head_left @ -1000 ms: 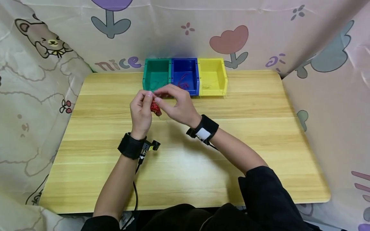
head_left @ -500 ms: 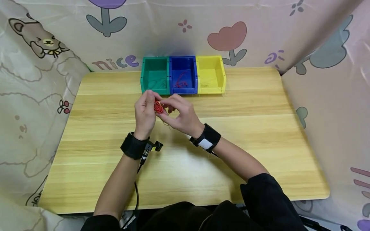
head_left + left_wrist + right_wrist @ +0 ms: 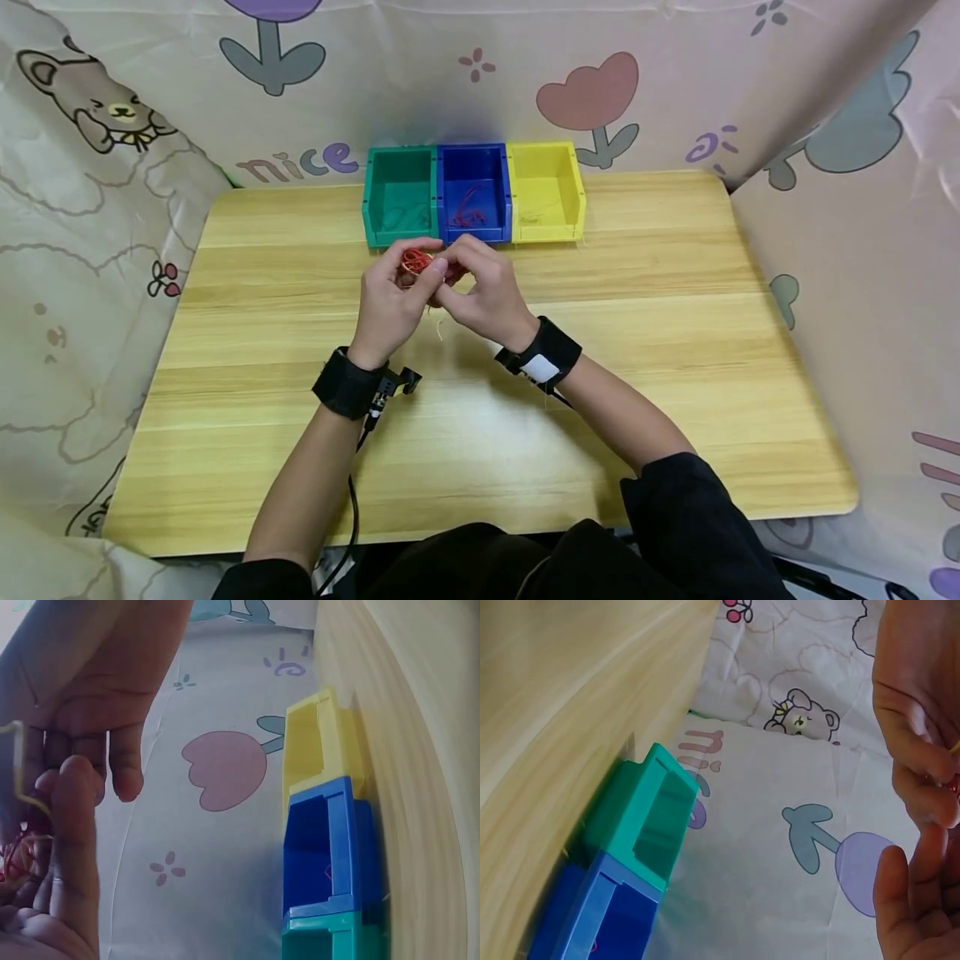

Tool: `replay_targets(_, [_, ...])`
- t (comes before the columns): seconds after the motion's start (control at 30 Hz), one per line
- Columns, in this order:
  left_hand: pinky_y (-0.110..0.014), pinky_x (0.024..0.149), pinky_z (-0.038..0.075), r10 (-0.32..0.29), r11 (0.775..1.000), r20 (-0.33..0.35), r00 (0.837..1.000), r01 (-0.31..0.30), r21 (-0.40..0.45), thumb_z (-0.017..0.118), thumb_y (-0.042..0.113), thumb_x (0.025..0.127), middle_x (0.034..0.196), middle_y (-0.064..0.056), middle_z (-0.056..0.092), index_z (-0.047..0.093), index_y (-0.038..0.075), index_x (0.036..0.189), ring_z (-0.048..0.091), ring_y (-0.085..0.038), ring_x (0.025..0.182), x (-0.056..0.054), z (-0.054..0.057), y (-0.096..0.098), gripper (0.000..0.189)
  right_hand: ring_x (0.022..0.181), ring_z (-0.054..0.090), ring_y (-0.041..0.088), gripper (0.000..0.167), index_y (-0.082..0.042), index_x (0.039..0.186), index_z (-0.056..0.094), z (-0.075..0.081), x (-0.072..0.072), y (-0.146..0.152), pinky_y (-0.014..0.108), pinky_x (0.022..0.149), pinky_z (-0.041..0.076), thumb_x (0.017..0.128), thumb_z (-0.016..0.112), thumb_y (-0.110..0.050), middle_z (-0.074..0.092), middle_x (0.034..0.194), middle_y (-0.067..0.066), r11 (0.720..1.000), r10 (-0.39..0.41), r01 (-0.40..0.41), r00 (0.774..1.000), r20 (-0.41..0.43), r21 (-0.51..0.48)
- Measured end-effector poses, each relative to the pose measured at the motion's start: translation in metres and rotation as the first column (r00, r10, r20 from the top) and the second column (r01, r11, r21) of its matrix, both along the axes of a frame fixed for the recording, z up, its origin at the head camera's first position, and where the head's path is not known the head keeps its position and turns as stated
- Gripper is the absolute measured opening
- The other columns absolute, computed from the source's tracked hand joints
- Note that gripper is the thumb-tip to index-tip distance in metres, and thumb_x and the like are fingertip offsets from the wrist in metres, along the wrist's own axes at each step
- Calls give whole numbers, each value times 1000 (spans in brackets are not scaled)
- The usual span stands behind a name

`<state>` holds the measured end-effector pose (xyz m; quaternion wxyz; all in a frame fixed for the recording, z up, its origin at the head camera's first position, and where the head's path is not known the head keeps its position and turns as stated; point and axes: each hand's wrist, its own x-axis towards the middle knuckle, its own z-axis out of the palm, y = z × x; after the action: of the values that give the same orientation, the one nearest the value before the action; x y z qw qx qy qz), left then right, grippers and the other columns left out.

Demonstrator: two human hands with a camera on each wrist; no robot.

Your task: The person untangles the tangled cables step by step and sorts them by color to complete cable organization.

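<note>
A small tangle of red and yellow thread (image 3: 415,261) is held up between the two hands, just in front of the bins. The left hand (image 3: 388,310) grips it with curled fingers and the thumb across it. Meeting it from the right, the right hand (image 3: 491,293) pinches at the tangle's near side with thumb and fingers, which hide part of it. A pale loose strand (image 3: 439,331) dangles below the hands. In the left wrist view, a yellow strand (image 3: 34,801) loops out above the red tangle (image 3: 16,859).
Three joined bins stand at the table's back: a green bin (image 3: 366,200) with green threads, a blue bin (image 3: 510,196) with red threads, and a yellow bin (image 3: 581,200) with yellow threads. A printed curtain surrounds the wooden table (image 3: 675,375) at back and sides.
The hands have come slightly right and closer together. The left thumb has swung over the tangle toward the right fingers. A loose strand now hangs below; the bins have not been touched.
</note>
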<state>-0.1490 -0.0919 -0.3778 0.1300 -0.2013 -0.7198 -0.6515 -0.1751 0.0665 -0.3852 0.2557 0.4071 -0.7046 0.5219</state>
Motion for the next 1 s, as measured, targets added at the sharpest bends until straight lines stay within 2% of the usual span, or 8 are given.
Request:
replay_targets(0.13, [-29,56,56,29,999,-3,1000,-29,-18,63,15,101,88,-12,71,65,-3,113,66,-18,64,1,1,0,22,72,57,16,11,1,85,62,-1,1,1,26,64,51,83,71,6,58,79,8,999,27,-27,999,21,17])
replay_targets(0.27, [-25,52,49,46,997,-35,998,-48,-57,59,22,104,79,-10,67,61,-4,105,59,-17,59,0,-1,1,26,71,55,14,12,-1,82,59,-1,2,2,25,64,51,84,69,4,56,76,5,998,47,-49,998,52,31])
replay_targets(0.4, [-25,50,48,73,992,-48,996,-78,-99,55,21,106,73,-7,61,58,-2,99,55,-17,56,-1,-4,2,24,71,55,14,12,-3,80,57,-1,4,3,29,62,52,82,67,3,57,75,4,998,56,-60,995,85,34])
replay_targets(0.53, [-24,49,48,139,982,-53,989,-145,-121,51,15,107,67,-7,56,57,-1,91,55,-21,53,-1,-4,3,23,73,59,14,13,-2,83,59,1,6,6,30,65,54,84,70,5,61,78,6,996,77,-83,987,142,41])
replay_targets(0.7, [-23,49,47,226,966,-63,972,-232,-117,47,15,109,70,-9,59,56,-1,82,56,-24,53,-3,-4,2,33,73,62,13,15,1,88,62,2,9,9,28,67,56,84,75,9,65,81,7,992,103,-117,969,225,52])
replay_targets(0.8, [-23,49,48,254,965,-40,966,-256,-56,44,17,109,71,-7,60,56,0,78,56,-20,53,-5,-2,-2,37,70,60,14,13,2,90,63,2,11,11,27,62,54,86,71,10,65,82,8,988,118,-140,954,275,60])
replay_targets(0.87, [-24,47,50,263,964,-3,965,-262,48,42,20,110,68,-6,59,52,1,75,58,-17,52,-7,0,-6,41,67,59,17,11,3,91,62,2,11,15,27,58,53,88,69,11,65,83,9,987,132,-153,935,329,40])
replay_targets(1.0, [-26,44,51,246,935,50,968,-250,252,41,25,110,65,-8,59,45,4,70,62,-17,51,-10,4,-15,46,63,58,25,10,8,98,64,2,11,25,28,53,52,90,67,12,64,84,11,990,138,-122,884,446,-63])
